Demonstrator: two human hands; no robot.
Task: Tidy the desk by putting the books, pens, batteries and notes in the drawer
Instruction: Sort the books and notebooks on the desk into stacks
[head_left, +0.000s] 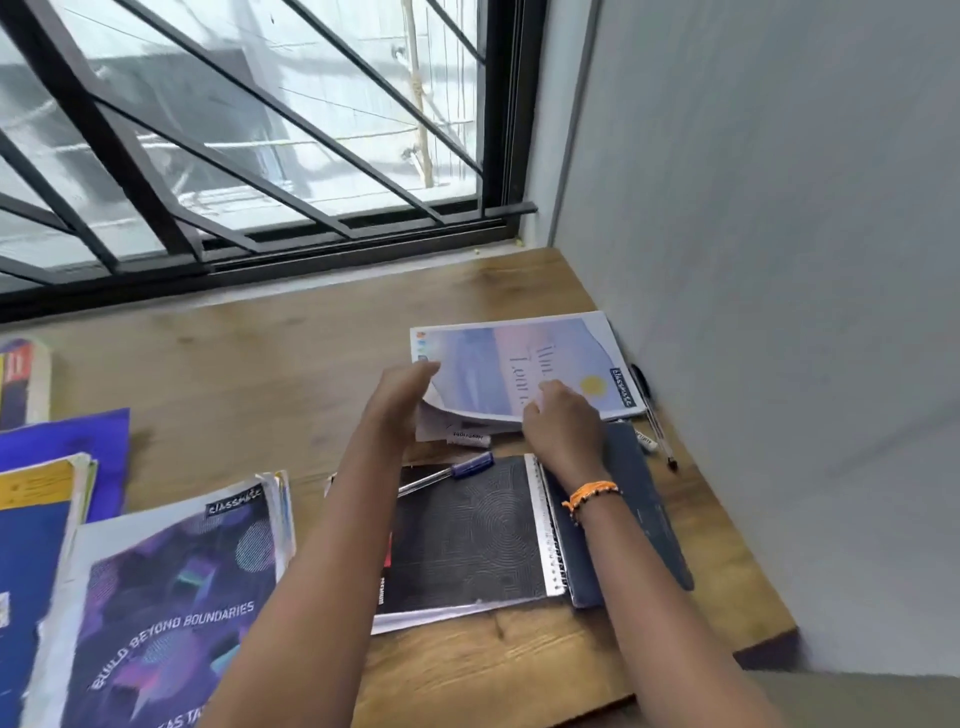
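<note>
A pale blue and pink notebook (524, 358) lies at the desk's far right corner, its near edge lifted off the wood. My left hand (400, 400) touches its left edge with straight fingers. My right hand (563, 421) grips its near edge, thumb on the cover. Under that edge lies a small white battery (470, 440). A blue-capped pen (452, 470) rests on a black spiral notebook (467, 535). A dark blue book (644, 509) lies beside it. Two pens (654, 421) lie along the wall.
A purple notebook (171, 613) tops a pile at the near left, with blue and yellow books (36, 519) beside it and another book (23, 379) at the far left. The wooden desk (249, 374) meets a barred window at the back and a grey wall (779, 312) on the right.
</note>
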